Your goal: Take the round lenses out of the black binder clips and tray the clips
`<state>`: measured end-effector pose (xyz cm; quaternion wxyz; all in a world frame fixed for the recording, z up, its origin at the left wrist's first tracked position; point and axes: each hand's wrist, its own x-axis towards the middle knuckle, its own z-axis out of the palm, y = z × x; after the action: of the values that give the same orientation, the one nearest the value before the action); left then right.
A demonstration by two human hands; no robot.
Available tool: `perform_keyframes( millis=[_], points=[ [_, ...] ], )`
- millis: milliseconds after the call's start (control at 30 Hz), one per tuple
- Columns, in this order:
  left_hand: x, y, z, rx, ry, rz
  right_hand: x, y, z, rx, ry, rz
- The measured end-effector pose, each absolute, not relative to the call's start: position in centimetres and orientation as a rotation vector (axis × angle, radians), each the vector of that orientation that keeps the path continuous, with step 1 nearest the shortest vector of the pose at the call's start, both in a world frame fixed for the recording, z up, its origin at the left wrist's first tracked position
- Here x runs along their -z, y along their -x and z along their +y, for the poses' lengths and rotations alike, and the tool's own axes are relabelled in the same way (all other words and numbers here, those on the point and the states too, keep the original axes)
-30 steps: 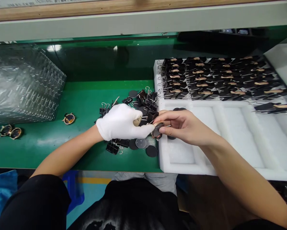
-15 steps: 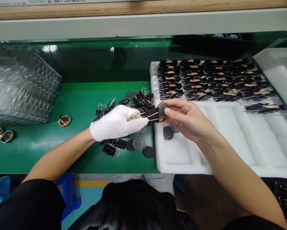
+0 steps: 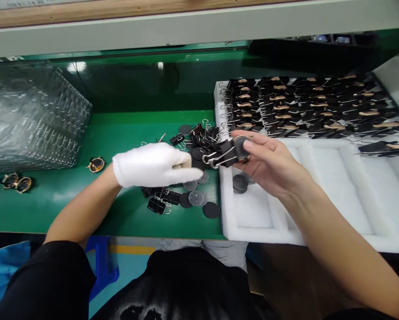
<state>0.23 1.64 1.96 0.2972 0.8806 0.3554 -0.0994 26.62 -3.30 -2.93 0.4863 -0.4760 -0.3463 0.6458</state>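
My right hand (image 3: 266, 155) pinches a round dark disc (image 3: 241, 146) between thumb and fingers, with a gold-coloured rim partly visible behind it. A black binder clip (image 3: 226, 153) is clamped on the disc's left side, its wire handles pointing left. In a white glove, my left hand (image 3: 152, 165) is just left of those handles, apart from them, with thumb and forefinger spread and nothing between them. Beneath and around it on the green table lie loose binder clips (image 3: 156, 205) and several dark round discs (image 3: 211, 210).
A white foam tray (image 3: 252, 233) on the right has rows of clipped pieces (image 3: 281, 107) at the back and some dark discs (image 3: 240, 183) in a front compartment. Clear plastic trays (image 3: 35, 120) are stacked left. Round-lensed glasses (image 3: 17, 182) lie before them. A shelf edge (image 3: 186, 33) crosses above.
My left hand has let go of the binder clip's handles and moved left. My right hand has shifted slightly right with the disc and clip. The camera view has moved a little.
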Motion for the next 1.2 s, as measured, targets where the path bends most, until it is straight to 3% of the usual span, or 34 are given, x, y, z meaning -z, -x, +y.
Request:
perform_keyframes(
  millis=[133, 333, 467, 567, 733, 833, 1200],
  points=[
    [-2.5, 1.9, 0.5, 0.569, -2.567, 0.833, 3.1, -27.2, -2.7, -1.536, 1.147, -0.667],
    [-1.3, 1.0, -3.7, 0.556, -3.016, 0.835, 4.0, -27.3, -2.4, -1.596, 1.157, -0.721],
    [-0.7, 0.6, -2.7, 0.499, -3.058, 0.802, 4.0, -26.8, -2.7, -1.568, 1.205, -0.709],
    [-1.1, 1.3, -0.3, 0.32, -2.955, 0.822, 3.6, -26.7, -3.2, -1.619, 1.232, -0.664],
    [-2.2, 0.8, 1.2, -0.41, -2.479, 1.187, 3.4, -25.9, -4.3, -1.608, 1.076, -0.996],
    [-2.1, -0.6, 0.4, -0.652, -2.168, 1.239, 3.7, -25.1, -4.8, -1.503, 0.988, -1.244],
    [-0.6, -1.0, -0.1, -0.298, -2.445, 0.987, 4.0, -24.7, -4.8, -1.487, 1.065, -1.281]
  ],
)
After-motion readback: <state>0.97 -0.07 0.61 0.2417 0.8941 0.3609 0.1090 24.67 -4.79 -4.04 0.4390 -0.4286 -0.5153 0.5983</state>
